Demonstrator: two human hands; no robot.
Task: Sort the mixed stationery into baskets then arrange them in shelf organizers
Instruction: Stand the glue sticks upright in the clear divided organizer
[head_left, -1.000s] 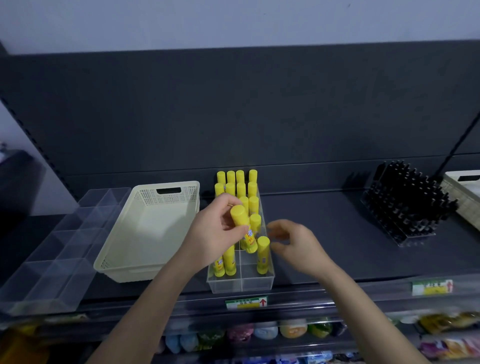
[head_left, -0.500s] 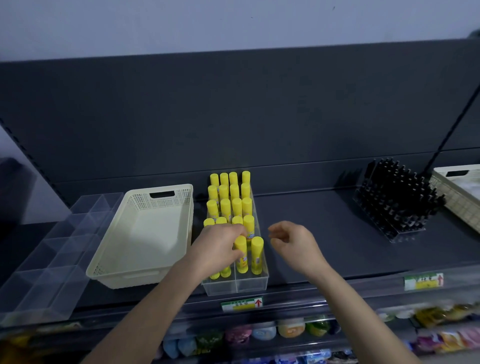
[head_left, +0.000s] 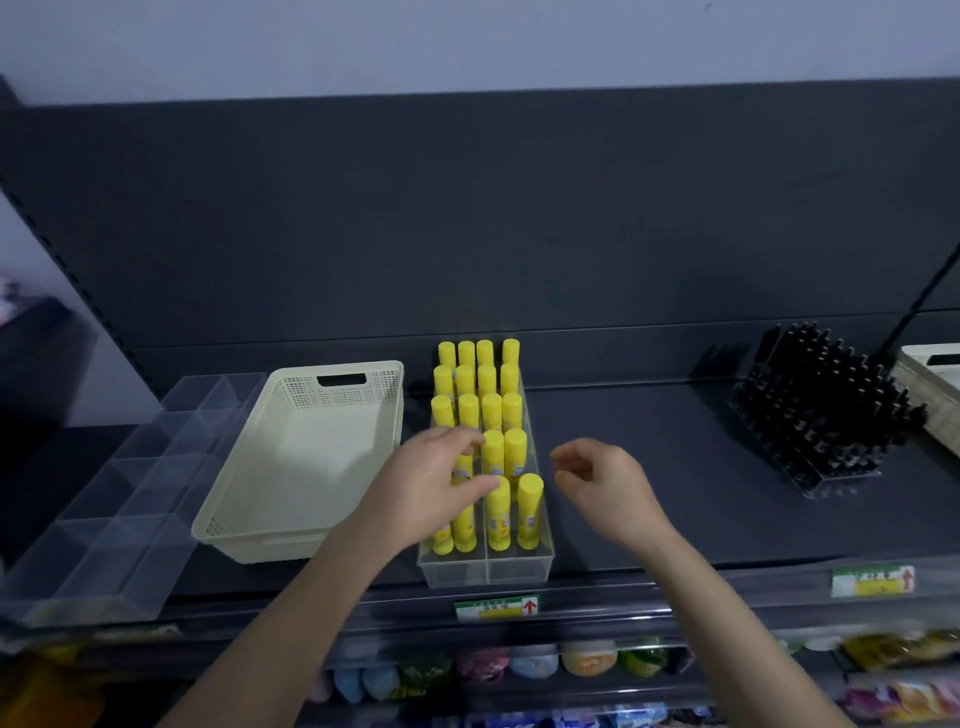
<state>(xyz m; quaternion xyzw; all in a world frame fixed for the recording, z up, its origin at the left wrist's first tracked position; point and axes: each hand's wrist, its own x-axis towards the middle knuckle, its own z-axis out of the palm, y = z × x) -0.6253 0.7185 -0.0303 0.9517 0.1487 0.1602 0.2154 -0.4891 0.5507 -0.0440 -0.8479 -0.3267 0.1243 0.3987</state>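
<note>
Several yellow glue sticks (head_left: 501, 410) stand upright in rows in a clear divided organizer (head_left: 488, 570) on the dark shelf. My left hand (head_left: 431, 488) reaches over the organizer's front left part, with finger and thumb curled round one glue stick (head_left: 462, 470) standing there. To the right of the organizer my right hand (head_left: 605, 483) hovers above the shelf, fingers loosely curled and holding nothing. A cream plastic basket (head_left: 244, 545) with nothing visible in it sits just left of the organizer.
A clear divided organizer (head_left: 104, 525) with nothing in it lies at the far left. A clear rack of black pens (head_left: 821, 415) stands at the right, and another cream basket (head_left: 930, 374) beyond it. Price labels (head_left: 496, 608) line the shelf edge; coloured goods fill the shelf below.
My left hand has lowered the glue stick it held up into the front left of the organizer. My right hand has stayed beside it.
</note>
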